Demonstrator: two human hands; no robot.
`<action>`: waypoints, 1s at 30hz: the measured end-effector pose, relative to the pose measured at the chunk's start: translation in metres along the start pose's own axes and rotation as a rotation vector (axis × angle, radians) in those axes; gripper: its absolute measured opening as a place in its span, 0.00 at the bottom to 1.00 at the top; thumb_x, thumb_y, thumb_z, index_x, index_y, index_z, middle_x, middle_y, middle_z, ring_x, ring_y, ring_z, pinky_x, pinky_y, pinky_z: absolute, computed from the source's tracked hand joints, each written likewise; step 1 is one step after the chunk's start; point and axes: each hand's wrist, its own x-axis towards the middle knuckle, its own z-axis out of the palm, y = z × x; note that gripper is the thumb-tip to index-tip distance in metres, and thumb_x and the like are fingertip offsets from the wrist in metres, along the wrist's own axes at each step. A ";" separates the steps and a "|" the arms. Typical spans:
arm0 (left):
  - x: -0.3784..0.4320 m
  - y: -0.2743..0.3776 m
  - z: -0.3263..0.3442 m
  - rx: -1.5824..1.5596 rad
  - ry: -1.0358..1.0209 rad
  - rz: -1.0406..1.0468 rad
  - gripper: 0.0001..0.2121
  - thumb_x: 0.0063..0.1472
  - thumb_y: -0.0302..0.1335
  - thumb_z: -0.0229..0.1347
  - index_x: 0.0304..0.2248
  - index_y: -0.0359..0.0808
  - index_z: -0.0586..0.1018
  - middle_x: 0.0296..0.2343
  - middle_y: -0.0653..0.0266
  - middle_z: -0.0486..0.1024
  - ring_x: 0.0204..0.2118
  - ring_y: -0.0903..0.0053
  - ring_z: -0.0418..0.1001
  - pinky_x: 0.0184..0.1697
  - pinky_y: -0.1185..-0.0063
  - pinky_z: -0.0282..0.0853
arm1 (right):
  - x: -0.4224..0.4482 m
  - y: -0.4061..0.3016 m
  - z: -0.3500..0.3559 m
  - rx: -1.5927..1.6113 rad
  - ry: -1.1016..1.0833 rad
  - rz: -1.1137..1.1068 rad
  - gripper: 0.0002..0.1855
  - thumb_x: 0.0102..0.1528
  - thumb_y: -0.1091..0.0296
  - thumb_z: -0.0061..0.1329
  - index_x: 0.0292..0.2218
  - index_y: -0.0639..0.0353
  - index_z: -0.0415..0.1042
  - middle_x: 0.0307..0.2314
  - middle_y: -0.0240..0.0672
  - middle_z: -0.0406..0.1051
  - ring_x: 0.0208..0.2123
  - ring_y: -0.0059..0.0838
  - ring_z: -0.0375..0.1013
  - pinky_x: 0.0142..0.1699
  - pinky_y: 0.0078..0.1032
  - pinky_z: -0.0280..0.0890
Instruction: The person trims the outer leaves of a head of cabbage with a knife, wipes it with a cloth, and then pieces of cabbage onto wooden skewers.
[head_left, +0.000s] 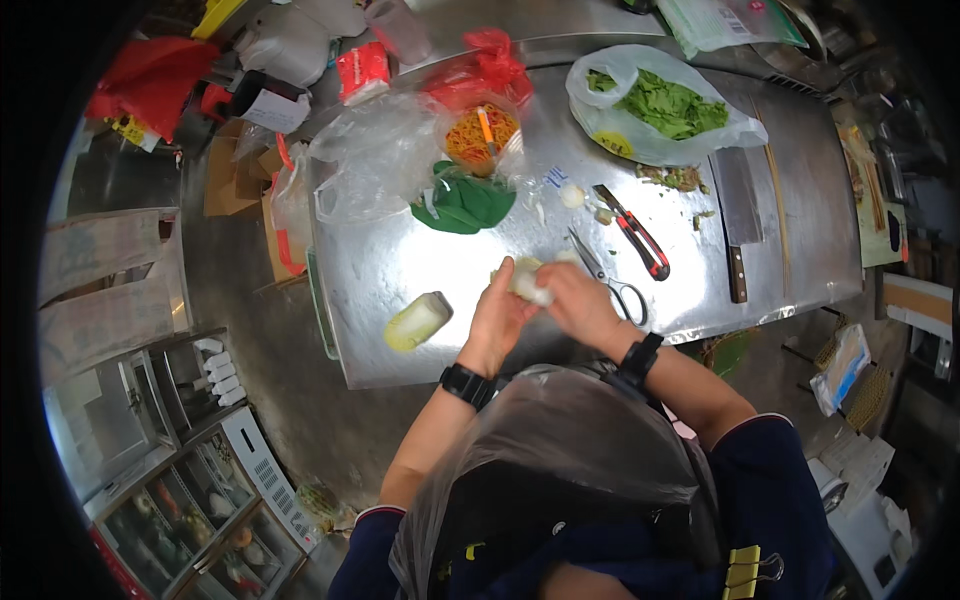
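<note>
A small pale napa cabbage (531, 283) is held between my two hands above the near edge of the steel table (360, 262). My left hand (496, 319) supports it from the left, thumb raised. The fingers of my right hand (581, 301) are closed on its white end and partly cover it. Another napa cabbage (417, 321) lies on the table left of my left hand. Just past my right hand lie opened scissors (606, 274), and beyond them a red and black utility knife (636, 236). White and green vegetable trimmings (572, 196) are scattered near the blades.
A cleaver (739, 195) and a thin stick (776, 202) lie at the right. Farther back are a plastic bag of leafy greens (667, 105), a container of orange shreds (469, 139), clear plastic bags (375, 157) and a dark green item (469, 202). A glass-fronted fridge (195, 517) stands lower left.
</note>
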 end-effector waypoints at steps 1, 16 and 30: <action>0.008 -0.003 -0.005 0.026 0.024 0.070 0.20 0.58 0.37 0.49 0.44 0.31 0.67 0.39 0.59 0.71 0.40 0.73 0.69 0.43 0.75 0.65 | -0.007 -0.008 -0.003 0.057 -0.044 -0.082 0.17 0.40 0.77 0.50 0.35 0.57 0.64 0.36 0.39 0.65 0.38 0.39 0.66 0.38 0.29 0.65; -0.009 0.011 -0.015 0.119 0.111 0.267 0.15 0.56 0.23 0.50 0.44 0.34 0.67 0.39 0.63 0.72 0.38 0.74 0.73 0.40 0.77 0.68 | -0.095 0.066 0.004 -0.469 -0.165 0.563 0.27 0.41 0.64 0.54 0.42 0.59 0.61 0.29 0.42 0.66 0.33 0.42 0.67 0.37 0.34 0.64; -0.035 0.063 -0.011 -0.013 -0.003 0.388 0.19 0.53 0.16 0.49 0.46 0.34 0.64 0.40 0.60 0.69 0.43 0.71 0.70 0.46 0.72 0.67 | -0.080 0.002 -0.060 0.630 -0.086 0.786 0.36 0.45 0.65 0.56 0.53 0.58 0.54 0.33 0.31 0.66 0.33 0.18 0.64 0.39 0.18 0.60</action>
